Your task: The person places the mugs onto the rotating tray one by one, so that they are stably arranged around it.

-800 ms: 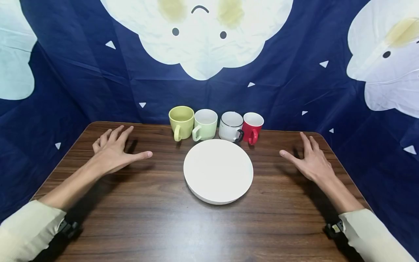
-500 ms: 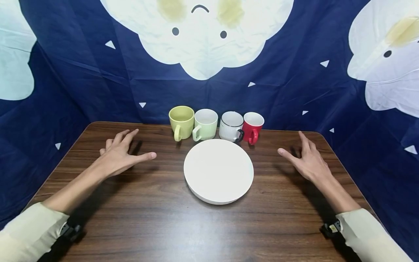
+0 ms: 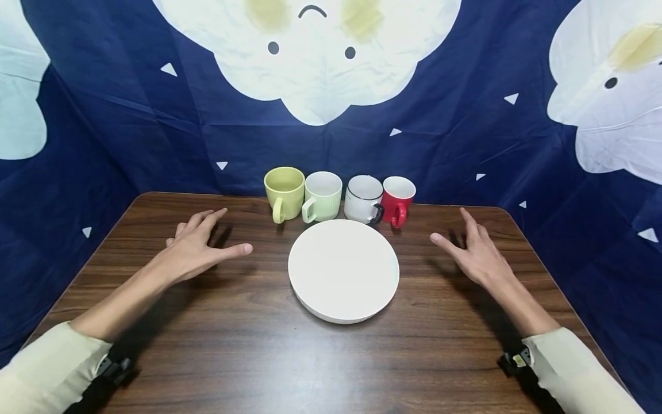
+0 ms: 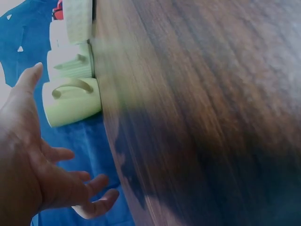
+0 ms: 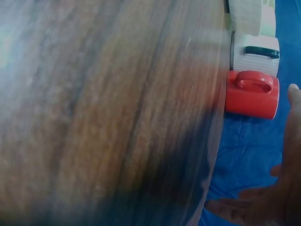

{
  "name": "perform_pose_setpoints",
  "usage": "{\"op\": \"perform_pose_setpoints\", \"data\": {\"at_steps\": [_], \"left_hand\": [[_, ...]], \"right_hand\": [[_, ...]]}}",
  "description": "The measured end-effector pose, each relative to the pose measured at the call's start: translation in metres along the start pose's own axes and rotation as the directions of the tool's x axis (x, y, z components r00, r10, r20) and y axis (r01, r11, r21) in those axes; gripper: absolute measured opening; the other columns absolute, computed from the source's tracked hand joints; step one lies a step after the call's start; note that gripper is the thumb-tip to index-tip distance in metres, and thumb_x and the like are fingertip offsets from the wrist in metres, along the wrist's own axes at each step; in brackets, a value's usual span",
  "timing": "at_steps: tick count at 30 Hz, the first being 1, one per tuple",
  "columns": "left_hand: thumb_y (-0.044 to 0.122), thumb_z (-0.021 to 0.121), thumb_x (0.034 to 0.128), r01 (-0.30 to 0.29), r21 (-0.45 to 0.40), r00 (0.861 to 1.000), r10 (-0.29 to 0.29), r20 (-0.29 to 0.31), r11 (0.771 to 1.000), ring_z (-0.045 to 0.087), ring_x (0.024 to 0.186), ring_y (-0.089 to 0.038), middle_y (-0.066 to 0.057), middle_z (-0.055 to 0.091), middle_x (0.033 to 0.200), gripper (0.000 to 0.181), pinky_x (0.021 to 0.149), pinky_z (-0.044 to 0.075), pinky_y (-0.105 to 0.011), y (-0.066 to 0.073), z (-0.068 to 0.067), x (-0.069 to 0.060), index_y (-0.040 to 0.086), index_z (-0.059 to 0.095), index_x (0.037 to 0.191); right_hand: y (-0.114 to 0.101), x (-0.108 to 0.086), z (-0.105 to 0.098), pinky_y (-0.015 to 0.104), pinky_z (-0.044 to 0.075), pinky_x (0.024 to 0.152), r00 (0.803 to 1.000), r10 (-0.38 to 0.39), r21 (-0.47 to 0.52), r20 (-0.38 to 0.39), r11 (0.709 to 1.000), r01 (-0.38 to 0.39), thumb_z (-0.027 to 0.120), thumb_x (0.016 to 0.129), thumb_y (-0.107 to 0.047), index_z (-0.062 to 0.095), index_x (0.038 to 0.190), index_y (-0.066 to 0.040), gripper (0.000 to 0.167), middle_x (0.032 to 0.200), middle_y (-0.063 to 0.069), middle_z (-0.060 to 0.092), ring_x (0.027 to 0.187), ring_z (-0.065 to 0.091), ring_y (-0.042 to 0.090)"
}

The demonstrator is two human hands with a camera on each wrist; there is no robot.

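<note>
In the head view a round white dish [image 3: 343,270] lies at the middle of the table; whether it is a bowl or a plate is hard to tell. Behind it stand a yellow-green mug [image 3: 284,192], a pale green ribbed mug [image 3: 326,198], a white mug with a black handle [image 3: 362,201] and a red mug [image 3: 397,198], side by side. My left hand [image 3: 193,247] hovers left of the dish, fingers spread, holding nothing. To the right, my right hand [image 3: 478,253] is likewise spread and free of any object. Both wrist views show the mugs beyond the hands.
The brown wooden table [image 3: 320,368] has rounded far corners. A dark blue cloth [image 3: 248,144] with white cloud prints hangs close behind the mugs and along both sides. A small black device [image 3: 512,361] sits at the right cuff, and another at the left cuff.
Both hands have moved inward toward the dish, the left hand rightward and the right hand leftward. The dish and mugs have stayed in place.
</note>
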State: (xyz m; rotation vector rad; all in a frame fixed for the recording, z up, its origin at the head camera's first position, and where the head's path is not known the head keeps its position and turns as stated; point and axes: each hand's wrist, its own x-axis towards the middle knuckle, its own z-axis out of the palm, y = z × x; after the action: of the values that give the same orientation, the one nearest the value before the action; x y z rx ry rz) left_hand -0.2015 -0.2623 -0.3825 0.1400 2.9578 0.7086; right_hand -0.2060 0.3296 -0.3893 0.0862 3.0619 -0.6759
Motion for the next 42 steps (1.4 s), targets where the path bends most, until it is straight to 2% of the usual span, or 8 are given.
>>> {"op": "perform_pose_setpoints", "data": {"at_steps": [8, 13, 16, 22, 28, 32, 35, 42], "left_hand": [[0.090, 0.069, 0.0910, -0.015, -0.017, 0.999, 0.016, 0.028, 1.000, 0.027, 0.157, -0.070, -0.031, 0.023, 0.182, 0.126, 0.110, 0.031, -0.096, 0.004, 0.000, 0.002, 0.019, 0.020, 0.182], [0.085, 0.068, 0.0965, -0.041, -0.113, 0.997, 0.048, 0.058, 0.993, 0.044, 0.154, -0.059, -0.030, 0.030, 0.180, 0.117, 0.117, 0.041, -0.084, 0.008, 0.003, 0.004, 0.019, 0.022, 0.181], [0.083, 0.066, 0.0987, -0.038, -0.172, 0.996, 0.051, 0.069, 0.984, 0.057, 0.146, -0.050, -0.026, 0.036, 0.178, 0.111, 0.115, 0.049, -0.074, 0.012, 0.006, 0.004, 0.020, 0.025, 0.181], [0.078, 0.067, 0.1015, -0.035, -0.253, 0.995, 0.058, 0.085, 0.967, 0.062, 0.142, -0.044, -0.022, 0.048, 0.173, 0.103, 0.112, 0.053, -0.065, 0.019, 0.009, 0.005, 0.020, 0.030, 0.179], [0.075, 0.069, 0.1018, -0.031, -0.304, 0.994, 0.062, 0.091, 0.952, 0.063, 0.144, -0.044, -0.019, 0.050, 0.173, 0.098, 0.111, 0.056, -0.061, 0.029, 0.016, 0.005, 0.019, 0.038, 0.176], [0.069, 0.074, 0.1017, -0.034, -0.368, 0.993, 0.074, 0.096, 0.929, 0.069, 0.133, -0.038, -0.017, 0.054, 0.170, 0.092, 0.096, 0.063, -0.048, 0.034, 0.021, 0.002, 0.019, 0.044, 0.172], [0.063, 0.078, 0.1017, -0.036, -0.437, 0.990, 0.092, 0.107, 0.899, 0.072, 0.128, -0.033, -0.017, 0.058, 0.167, 0.088, 0.088, 0.064, -0.040, 0.039, 0.024, 0.001, 0.018, 0.046, 0.170], [0.051, 0.082, 0.1027, -0.039, -0.539, 0.984, 0.126, 0.127, 0.841, 0.073, 0.123, -0.031, -0.022, 0.056, 0.165, 0.081, 0.087, 0.067, -0.038, 0.042, 0.030, -0.002, 0.014, 0.050, 0.167]], "right_hand": [[-0.003, 0.002, 0.003, 0.088, 0.035, 0.119, 1.000, -0.007, 0.009, 0.011, 1.000, 0.007, 0.050, 0.102, -0.089, 0.000, 0.183, -0.021, 0.117, 0.181, 0.037, 0.024, 0.162, 0.032, 0.066], [0.000, 0.002, 0.003, 0.087, 0.033, 0.121, 1.000, -0.009, 0.034, 0.028, 0.999, 0.008, 0.051, 0.102, -0.089, 0.004, 0.183, -0.020, 0.116, 0.179, 0.040, 0.025, 0.163, 0.031, 0.064], [0.006, 0.004, 0.005, 0.087, 0.031, 0.122, 1.000, -0.009, 0.052, 0.013, 0.999, 0.008, 0.050, 0.101, -0.091, 0.008, 0.183, -0.022, 0.115, 0.179, 0.039, 0.027, 0.163, 0.030, 0.064], [0.005, 0.001, 0.005, 0.085, 0.030, 0.125, 1.000, -0.021, 0.069, 0.002, 0.997, 0.021, 0.051, 0.100, -0.091, 0.012, 0.183, -0.021, 0.115, 0.180, 0.037, 0.027, 0.164, 0.030, 0.062], [-0.003, -0.005, 0.005, 0.082, 0.034, 0.126, 0.999, -0.027, 0.056, 0.018, 0.998, 0.026, 0.054, 0.103, -0.086, 0.011, 0.183, -0.016, 0.114, 0.179, 0.037, 0.029, 0.164, 0.033, 0.061], [-0.004, -0.004, 0.007, 0.082, 0.034, 0.126, 0.999, -0.028, 0.054, 0.017, 0.998, 0.027, 0.053, 0.103, -0.086, 0.012, 0.183, -0.015, 0.114, 0.178, 0.039, 0.029, 0.164, 0.033, 0.062], [-0.005, -0.004, 0.007, 0.082, 0.034, 0.126, 0.999, -0.032, 0.055, 0.012, 0.998, 0.031, 0.053, 0.104, -0.086, 0.013, 0.182, -0.015, 0.113, 0.179, 0.037, 0.029, 0.164, 0.033, 0.062], [-0.013, -0.002, 0.008, 0.081, 0.035, 0.126, 0.998, -0.061, 0.069, 0.021, 0.996, 0.060, 0.053, 0.105, -0.084, 0.014, 0.182, -0.013, 0.112, 0.177, 0.037, 0.032, 0.163, 0.035, 0.060]]}}
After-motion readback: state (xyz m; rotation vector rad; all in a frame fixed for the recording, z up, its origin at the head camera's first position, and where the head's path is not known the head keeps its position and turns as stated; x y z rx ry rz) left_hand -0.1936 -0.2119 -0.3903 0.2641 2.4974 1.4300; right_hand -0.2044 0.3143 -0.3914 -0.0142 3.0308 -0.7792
